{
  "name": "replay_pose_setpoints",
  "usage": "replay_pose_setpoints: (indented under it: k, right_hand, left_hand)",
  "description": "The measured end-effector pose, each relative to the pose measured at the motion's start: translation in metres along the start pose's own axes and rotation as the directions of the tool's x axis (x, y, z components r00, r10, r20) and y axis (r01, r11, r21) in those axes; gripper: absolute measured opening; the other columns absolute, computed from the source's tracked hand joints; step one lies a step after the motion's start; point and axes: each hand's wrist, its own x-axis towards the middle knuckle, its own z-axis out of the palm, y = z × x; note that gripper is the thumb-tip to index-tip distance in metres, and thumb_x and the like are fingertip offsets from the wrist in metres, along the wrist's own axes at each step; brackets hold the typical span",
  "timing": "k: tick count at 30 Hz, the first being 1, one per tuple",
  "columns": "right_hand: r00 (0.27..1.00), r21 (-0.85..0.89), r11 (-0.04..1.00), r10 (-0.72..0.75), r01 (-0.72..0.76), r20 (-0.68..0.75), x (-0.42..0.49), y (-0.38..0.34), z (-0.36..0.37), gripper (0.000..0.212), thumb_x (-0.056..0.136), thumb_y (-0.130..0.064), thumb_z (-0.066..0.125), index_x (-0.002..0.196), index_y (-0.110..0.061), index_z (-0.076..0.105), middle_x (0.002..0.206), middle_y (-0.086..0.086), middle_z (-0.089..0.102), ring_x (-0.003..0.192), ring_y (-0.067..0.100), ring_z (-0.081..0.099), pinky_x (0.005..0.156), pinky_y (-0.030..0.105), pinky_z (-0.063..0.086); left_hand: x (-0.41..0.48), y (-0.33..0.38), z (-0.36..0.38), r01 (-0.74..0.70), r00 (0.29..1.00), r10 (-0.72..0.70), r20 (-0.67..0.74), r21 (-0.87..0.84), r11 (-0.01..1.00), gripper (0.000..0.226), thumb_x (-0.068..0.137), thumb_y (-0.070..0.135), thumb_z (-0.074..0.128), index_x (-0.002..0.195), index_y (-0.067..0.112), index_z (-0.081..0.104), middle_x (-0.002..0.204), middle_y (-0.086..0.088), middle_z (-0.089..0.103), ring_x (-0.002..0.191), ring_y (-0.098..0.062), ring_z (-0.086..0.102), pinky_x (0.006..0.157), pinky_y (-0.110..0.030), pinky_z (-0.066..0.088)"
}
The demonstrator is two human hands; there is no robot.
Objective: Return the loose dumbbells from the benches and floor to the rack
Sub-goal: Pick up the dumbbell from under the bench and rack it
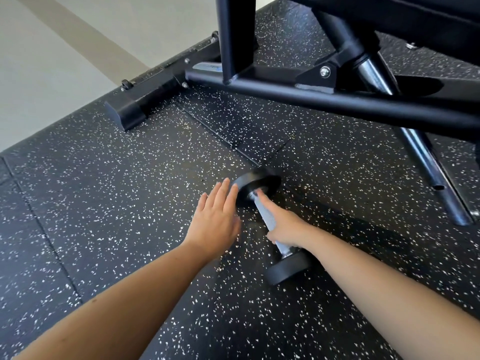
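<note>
The floor (109, 193) is covered in black rubber tiles flecked with white, with thin seams running between them. At the upper left the rubber ends in a straight edge, and beyond it lies a smooth pale floor (46, 63) crossed by a darker tan stripe. A small dumbbell (270, 224) lies on the rubber near the middle, its black round ends touching the tiles and its knurled metal handle raised between them. Beyond it the black steel frame of a bench (298, 92) stands on the rubber, its foot bar (145, 105) flat on the tiles near the edge.
</note>
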Motion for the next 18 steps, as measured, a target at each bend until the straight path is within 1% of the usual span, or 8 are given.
replay_pose_setpoints:
  k: [4, 6, 8, 11, 13, 14, 15, 18]
  right_hand:
    - [1.000, 0.106, 0.994, -0.029, 0.029, -0.003, -0.018, 0.000, 0.002, 0.105, 0.076, 0.000, 0.055, 0.130, -0.066, -0.007, 0.119, 0.010, 0.053, 0.078, 0.023, 0.058, 0.069, 0.031, 0.049]
    - [0.998, 0.185, 0.981, -0.054, 0.056, -0.018, -0.029, -0.001, -0.001, 0.105, 0.075, 0.000, 0.056, 0.127, -0.068, -0.005, 0.122, 0.008, 0.052, 0.078, 0.022, 0.058, 0.070, 0.032, 0.050]
    - [0.996, 0.238, 0.967, -0.084, 0.090, -0.036, -0.040, -0.002, -0.004, 0.106, 0.075, 0.000, 0.059, 0.131, -0.065, -0.003, 0.131, 0.003, 0.046, 0.087, 0.022, 0.058, 0.077, 0.032, 0.051]
    - [0.995, 0.292, 0.952, -0.086, 0.094, -0.041, -0.058, -0.001, -0.009, 0.111, 0.075, -0.004, 0.068, 0.140, -0.047, -0.010, 0.139, 0.003, 0.044, 0.100, 0.026, 0.059, 0.091, 0.040, 0.049]
    - [0.995, 0.329, 0.939, -0.094, 0.101, -0.037, -0.073, -0.001, -0.012, 0.113, 0.075, -0.008, 0.071, 0.141, -0.040, -0.015, 0.140, 0.005, 0.044, 0.104, 0.026, 0.059, 0.096, 0.043, 0.047]
    - [0.993, 0.337, 0.934, -0.116, 0.121, -0.036, -0.081, -0.002, -0.014, 0.113, 0.076, -0.010, 0.072, 0.141, -0.041, -0.016, 0.143, 0.005, 0.040, 0.103, 0.024, 0.059, 0.097, 0.042, 0.047]
    - [0.990, 0.343, 0.928, -0.140, 0.143, -0.032, -0.089, -0.003, -0.015, 0.112, 0.077, -0.011, 0.071, 0.140, -0.044, -0.016, 0.146, 0.004, 0.037, 0.096, 0.022, 0.061, 0.095, 0.039, 0.049]
    - [0.983, 0.361, 0.916, -0.183, 0.172, -0.005, -0.113, -0.009, -0.018, 0.104, 0.082, -0.016, 0.067, 0.138, -0.048, -0.015, 0.152, 0.001, 0.023, 0.065, 0.014, 0.068, 0.073, 0.028, 0.057]
  left_hand:
    - [0.000, -0.002, -0.004, 0.004, 1.000, -0.004, 0.000, -0.032, 0.999, 0.067, 0.094, 0.030, 0.037, 0.145, 0.012, -0.002, 0.155, -0.009, 0.003, 0.141, -0.024, 0.009, 0.114, -0.040, 0.007]
    - [-0.001, -0.001, -0.008, -0.013, 1.000, 0.012, -0.017, -0.080, 0.997, 0.066, 0.094, 0.029, 0.039, 0.145, 0.014, -0.001, 0.155, -0.008, 0.005, 0.140, -0.024, 0.013, 0.114, -0.038, 0.008]
    - [-0.003, 0.002, -0.013, -0.046, 0.998, 0.040, -0.038, -0.149, 0.988, 0.068, 0.093, 0.031, 0.042, 0.146, 0.015, 0.002, 0.155, -0.007, 0.009, 0.139, -0.024, 0.017, 0.114, -0.037, 0.010]
    - [-0.008, 0.010, -0.024, -0.072, 0.995, 0.051, -0.086, -0.269, 0.961, 0.071, 0.091, 0.032, 0.047, 0.146, 0.015, 0.005, 0.152, -0.009, 0.017, 0.135, -0.029, 0.027, 0.110, -0.041, 0.025]
    - [-0.010, 0.017, -0.034, -0.101, 0.987, 0.050, -0.153, -0.347, 0.932, 0.071, 0.090, 0.029, 0.051, 0.145, 0.014, 0.008, 0.148, -0.009, 0.026, 0.130, -0.028, 0.035, 0.102, -0.042, 0.037]
    - [-0.011, 0.021, -0.041, -0.119, 0.981, 0.052, -0.186, -0.372, 0.920, 0.070, 0.090, 0.028, 0.051, 0.145, 0.015, 0.010, 0.144, -0.008, 0.030, 0.126, -0.027, 0.039, 0.097, -0.041, 0.040]
    - [-0.012, 0.026, -0.048, -0.143, 0.974, 0.062, -0.217, -0.382, 0.913, 0.069, 0.090, 0.028, 0.052, 0.145, 0.016, 0.011, 0.140, -0.008, 0.034, 0.121, -0.026, 0.042, 0.093, -0.040, 0.043]
    - [-0.014, 0.041, -0.067, -0.226, 0.947, 0.129, -0.293, -0.329, 0.917, 0.062, 0.091, 0.026, 0.052, 0.143, 0.014, 0.021, 0.126, -0.011, 0.045, 0.105, -0.028, 0.051, 0.081, -0.041, 0.047]
